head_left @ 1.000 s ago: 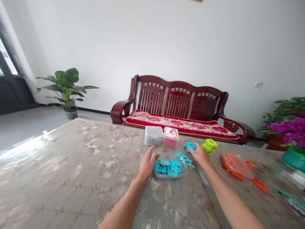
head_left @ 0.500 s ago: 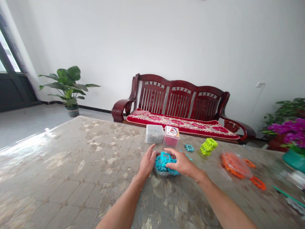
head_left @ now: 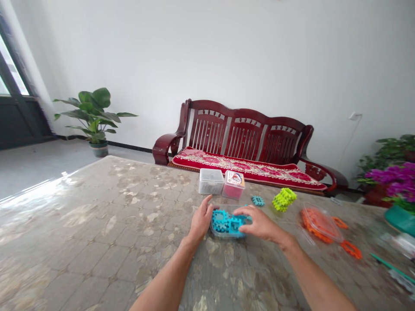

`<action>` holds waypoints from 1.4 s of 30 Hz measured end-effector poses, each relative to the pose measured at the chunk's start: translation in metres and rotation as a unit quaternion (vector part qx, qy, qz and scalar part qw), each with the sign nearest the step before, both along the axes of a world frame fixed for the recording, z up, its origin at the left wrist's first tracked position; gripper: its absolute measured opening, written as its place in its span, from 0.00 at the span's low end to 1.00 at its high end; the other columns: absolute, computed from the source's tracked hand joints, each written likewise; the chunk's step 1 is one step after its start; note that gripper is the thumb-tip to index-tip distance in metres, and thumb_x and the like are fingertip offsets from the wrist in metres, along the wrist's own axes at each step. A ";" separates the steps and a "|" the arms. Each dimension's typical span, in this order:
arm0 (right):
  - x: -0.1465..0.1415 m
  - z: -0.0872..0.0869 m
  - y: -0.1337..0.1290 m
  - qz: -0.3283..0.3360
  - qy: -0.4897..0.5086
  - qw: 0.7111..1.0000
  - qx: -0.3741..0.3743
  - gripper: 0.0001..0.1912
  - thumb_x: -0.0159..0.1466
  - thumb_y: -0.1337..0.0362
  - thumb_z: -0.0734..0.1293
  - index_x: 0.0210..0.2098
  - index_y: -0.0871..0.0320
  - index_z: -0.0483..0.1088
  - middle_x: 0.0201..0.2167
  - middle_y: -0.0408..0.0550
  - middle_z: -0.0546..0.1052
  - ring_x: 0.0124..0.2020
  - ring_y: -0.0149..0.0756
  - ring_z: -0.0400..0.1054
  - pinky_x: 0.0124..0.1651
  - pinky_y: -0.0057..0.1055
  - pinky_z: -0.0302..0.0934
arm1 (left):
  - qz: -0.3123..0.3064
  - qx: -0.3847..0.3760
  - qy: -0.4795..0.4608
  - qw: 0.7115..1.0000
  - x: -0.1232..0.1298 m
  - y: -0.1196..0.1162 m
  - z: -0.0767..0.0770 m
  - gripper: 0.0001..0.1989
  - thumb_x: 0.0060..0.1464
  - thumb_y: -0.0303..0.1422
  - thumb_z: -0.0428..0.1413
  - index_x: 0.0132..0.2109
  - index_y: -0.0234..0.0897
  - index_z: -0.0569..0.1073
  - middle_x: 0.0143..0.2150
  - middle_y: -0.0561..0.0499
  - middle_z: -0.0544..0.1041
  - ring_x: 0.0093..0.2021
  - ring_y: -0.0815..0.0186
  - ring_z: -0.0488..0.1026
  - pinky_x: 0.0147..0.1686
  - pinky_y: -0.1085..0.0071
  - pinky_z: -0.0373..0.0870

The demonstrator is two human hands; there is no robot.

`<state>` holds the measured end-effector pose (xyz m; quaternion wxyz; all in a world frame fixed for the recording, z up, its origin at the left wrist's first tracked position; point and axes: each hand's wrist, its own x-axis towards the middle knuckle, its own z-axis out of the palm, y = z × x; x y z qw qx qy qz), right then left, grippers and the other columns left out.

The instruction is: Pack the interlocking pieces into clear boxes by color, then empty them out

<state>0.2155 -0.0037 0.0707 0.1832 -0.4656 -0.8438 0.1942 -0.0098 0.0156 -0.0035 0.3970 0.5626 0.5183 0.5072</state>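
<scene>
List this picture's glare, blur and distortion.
Head view: glare along the left edge of the table; head view: flowers at the right edge look soft, while the blue pieces look clearer; head view: the door leans, probably from the wide lens.

The label (head_left: 235,178) on the pink box (head_left: 232,191) cannot be read.

Daylight comes from the left side

A plain white wall (head_left: 227,52) fills most of the background, with a black skirting (head_left: 138,149) along its foot. Before it stands a dark red wooden settee (head_left: 210,129), which has a slatted back, curved arms and a red flowered cover (head_left: 243,167) on the seat. At far left, a dark frame (head_left: 22,119) holds bright glass. The floor (head_left: 39,157) is grey, and strong light shines along the left edge of the patterned worktop (head_left: 113,242).
</scene>
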 end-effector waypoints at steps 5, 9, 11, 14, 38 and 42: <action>-0.004 -0.004 0.002 0.026 -0.017 0.999 0.032 0.17 0.53 0.65 0.70 0.43 0.50 0.78 0.47 0.45 0.79 0.50 0.44 0.70 0.59 0.44 0.57 | -0.011 0.003 0.001 1.000 0.000 0.000 -0.002 0.24 0.61 0.35 0.45 0.62 0.34 0.63 0.42 0.46 0.82 0.44 0.60 0.78 0.49 0.64 0.70; -0.004 -0.007 0.003 0.017 -0.056 0.996 0.063 0.15 0.56 0.63 0.69 0.43 0.49 0.78 0.49 0.46 0.78 0.51 0.45 0.68 0.57 0.44 0.58 | -0.012 0.006 0.005 1.000 0.000 0.000 -0.003 0.23 0.61 0.35 0.45 0.62 0.35 0.63 0.42 0.46 0.82 0.44 0.59 0.78 0.49 0.63 0.70; -0.004 -0.008 0.003 0.021 -0.073 0.995 0.067 0.15 0.57 0.63 0.68 0.44 0.48 0.78 0.49 0.46 0.78 0.52 0.44 0.68 0.58 0.44 0.58 | -0.009 0.009 0.007 1.000 0.000 0.001 -0.003 0.23 0.61 0.36 0.45 0.62 0.35 0.64 0.42 0.46 0.82 0.44 0.60 0.78 0.50 0.64 0.70; -0.006 -0.010 0.001 0.028 -0.075 0.995 0.061 0.16 0.57 0.64 0.68 0.45 0.48 0.78 0.50 0.46 0.78 0.52 0.44 0.69 0.59 0.44 0.57 | -0.007 0.008 0.008 1.000 0.000 0.002 -0.004 0.23 0.61 0.35 0.45 0.61 0.35 0.64 0.41 0.47 0.83 0.45 0.60 0.78 0.50 0.65 0.69; 0.056 -0.041 0.083 -0.448 -0.144 0.882 -0.011 0.36 0.56 0.49 0.68 0.59 0.59 0.63 0.49 0.62 0.76 0.51 0.54 0.71 0.47 0.42 0.65 | -0.020 0.004 0.020 1.000 -0.002 -0.001 -0.001 0.25 0.59 0.36 0.46 0.62 0.34 0.62 0.43 0.47 0.82 0.47 0.59 0.77 0.52 0.64 0.67; 0.054 -0.039 0.084 -0.441 -0.156 0.884 -0.011 0.24 0.57 0.60 0.67 0.52 0.60 0.69 0.46 0.62 0.78 0.50 0.53 0.72 0.47 0.40 0.65 | -0.017 0.004 0.019 1.000 -0.002 -0.001 -0.002 0.26 0.58 0.37 0.47 0.62 0.35 0.63 0.43 0.47 0.82 0.46 0.59 0.77 0.51 0.64 0.67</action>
